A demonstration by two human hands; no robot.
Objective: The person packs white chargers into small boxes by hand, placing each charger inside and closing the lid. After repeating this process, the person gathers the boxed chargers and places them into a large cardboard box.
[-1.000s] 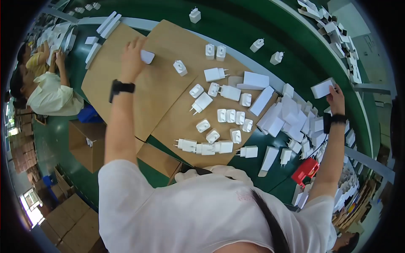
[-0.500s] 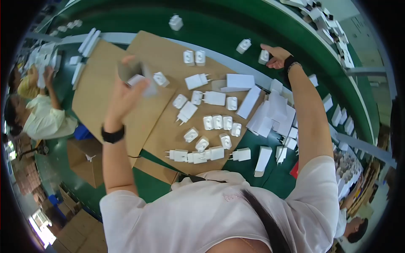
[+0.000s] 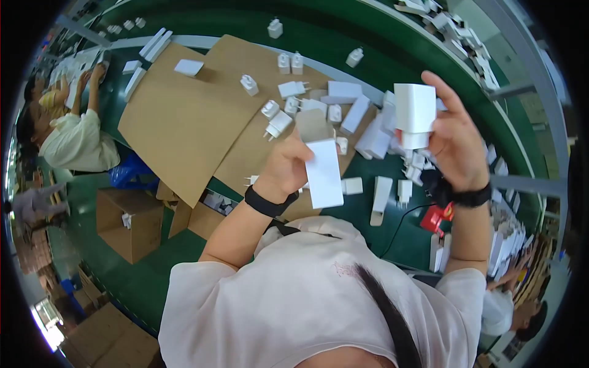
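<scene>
My left hand (image 3: pixel 287 167) grips a slim white carton (image 3: pixel 325 175), whose grey-lined flap stands open at the far end. In my right hand (image 3: pixel 457 138) is a white plug charger (image 3: pixel 414 113), held up between thumb and fingers, to the right of the carton and apart from it. Beyond my hands, several white chargers lie about on a brown cardboard sheet (image 3: pixel 236 132), among them an upright one (image 3: pixel 249 84). A small white card piece (image 3: pixel 189 67) rests on the sheet's left part. My left arm hides some of the nearer chargers.
Behind the sheet runs a green conveyor belt (image 3: pixel 215 21) with a few chargers on it. White cartons (image 3: pixel 374 138) are heaped at the right, near a red tool (image 3: pixel 437 218). An open brown box (image 3: pixel 129 224) stands at the left. Co-workers sit at both sides.
My left hand has come right and nearer with the carton. My right hand has lifted a charger off the belt and brought it closer. A card piece now lies on the left sheet.
</scene>
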